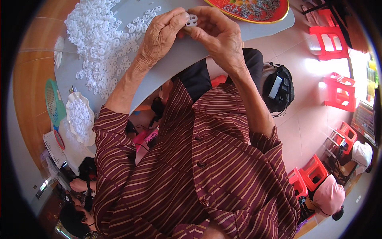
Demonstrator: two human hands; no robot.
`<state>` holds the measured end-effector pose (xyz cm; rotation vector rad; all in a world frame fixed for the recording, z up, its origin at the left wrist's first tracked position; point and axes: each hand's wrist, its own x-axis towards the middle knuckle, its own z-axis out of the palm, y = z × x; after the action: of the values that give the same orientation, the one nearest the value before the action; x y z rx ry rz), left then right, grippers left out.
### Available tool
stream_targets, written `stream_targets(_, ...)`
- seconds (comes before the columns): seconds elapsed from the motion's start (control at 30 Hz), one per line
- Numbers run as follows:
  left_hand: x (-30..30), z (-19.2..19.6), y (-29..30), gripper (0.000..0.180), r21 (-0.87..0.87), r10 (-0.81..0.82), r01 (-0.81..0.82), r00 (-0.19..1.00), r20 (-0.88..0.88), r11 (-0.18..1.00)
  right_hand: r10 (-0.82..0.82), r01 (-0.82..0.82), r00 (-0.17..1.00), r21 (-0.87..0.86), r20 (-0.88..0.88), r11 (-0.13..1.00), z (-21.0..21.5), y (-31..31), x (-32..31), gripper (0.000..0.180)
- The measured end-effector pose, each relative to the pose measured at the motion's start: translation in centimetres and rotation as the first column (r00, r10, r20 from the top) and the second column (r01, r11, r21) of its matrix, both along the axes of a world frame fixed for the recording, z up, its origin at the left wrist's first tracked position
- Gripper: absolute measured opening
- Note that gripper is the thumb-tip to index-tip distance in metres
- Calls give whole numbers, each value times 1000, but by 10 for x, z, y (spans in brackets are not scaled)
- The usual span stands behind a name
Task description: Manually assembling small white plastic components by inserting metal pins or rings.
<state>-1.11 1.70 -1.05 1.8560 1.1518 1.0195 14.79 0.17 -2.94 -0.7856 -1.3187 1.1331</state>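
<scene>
Above the table's near edge, my two hands meet at a small white plastic piece with holes (191, 20). My left hand (163, 34) is closed, thumb and fingers pinched at the piece's left side. From the other side, my right hand (219, 38) grips it between thumb and curled fingers. Whether a smaller part sits between the fingertips is hidden. To the left spreads a large heap of similar white plastic pieces (93, 34), thinning out towards my left wrist. Just beyond my right hand stands a red tray with a gold rim (254, 19), holding many small grey metal parts (260, 8).
A scalloped white dish (90, 133) of white pieces stands at the left, near a green basket (53, 101). A black mesh bag (280, 89) is right of my knee. Red stools (328, 44) stand on the floor. Other people (330, 195) sit at the lower right and lower left.
</scene>
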Motion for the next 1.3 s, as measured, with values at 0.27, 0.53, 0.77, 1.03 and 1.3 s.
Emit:
stream_targets(0.27,1,-10,-4,33,77,22,-25,999,35,997,-63,45,982,98,181,994,5,-5,1,23)
stream_targets(0.53,0,-10,-4,32,83,7,-9,1000,24,997,28,-34,982,30,185,999,3,-2,6,24)
stream_targets(0.77,-2,-10,-3,31,66,-30,28,999,23,997,104,-104,991,0,79,995,-3,1,9,27)
stream_targets(1.03,4,-10,-8,28,85,6,-12,997,78,996,-75,38,952,128,297,991,1,-5,5,22)
stream_targets(1.3,1,-12,-10,24,108,-45,39,997,60,993,-72,35,958,136,278,990,6,-10,3,19)
